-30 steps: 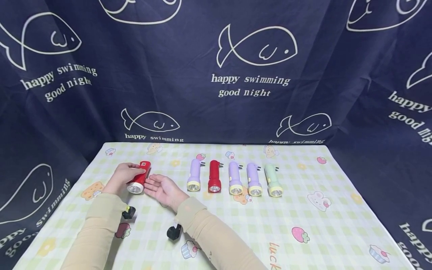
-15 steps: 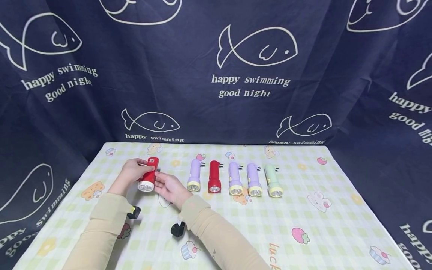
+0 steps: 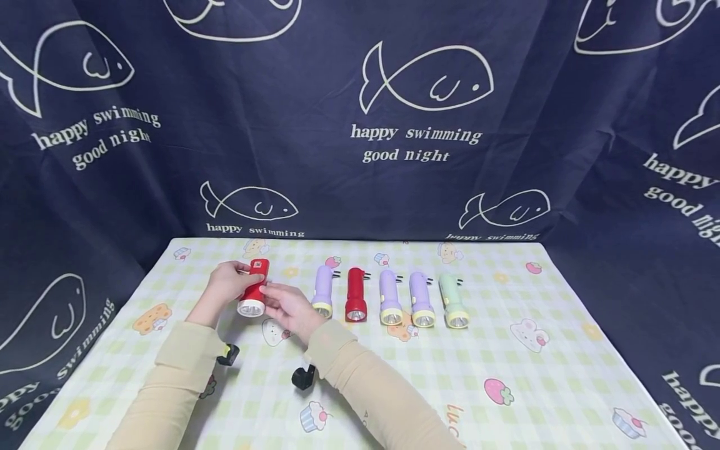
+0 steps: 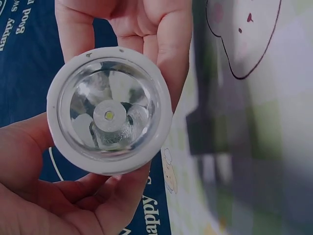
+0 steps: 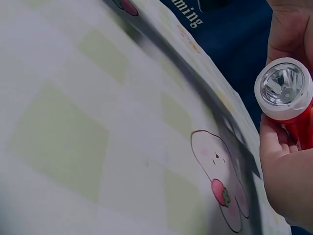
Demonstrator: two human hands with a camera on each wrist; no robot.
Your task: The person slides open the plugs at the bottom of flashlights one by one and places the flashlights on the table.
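Above the left part of the table, a red flashlight (image 3: 257, 290) with a white head is held between both hands, its lens end facing the near side. The left hand (image 3: 229, 282) grips the body from the left, thumb across the top. From the right, the right hand (image 3: 289, 307) pinches the same body, its thumb near the left thumb. In the left wrist view the white-rimmed lens (image 4: 109, 111) covers part of the fingers behind it. Part of the red body and the white head (image 5: 283, 89) show in the right wrist view; the hands hide the rest.
A row of flashlights lies to the right: a purple one (image 3: 323, 287), a red one (image 3: 355, 294), two more purple ones (image 3: 389, 294) (image 3: 420, 297) and a green one (image 3: 452, 297). Their plug prongs point right. A dark blue curtain (image 3: 337, 125) hangs behind the checked tablecloth (image 3: 427, 387).
The left hand has carried the red flashlight to the right and turned it more upright in view. The right hand, earlier open beside it, has come to hold it too.
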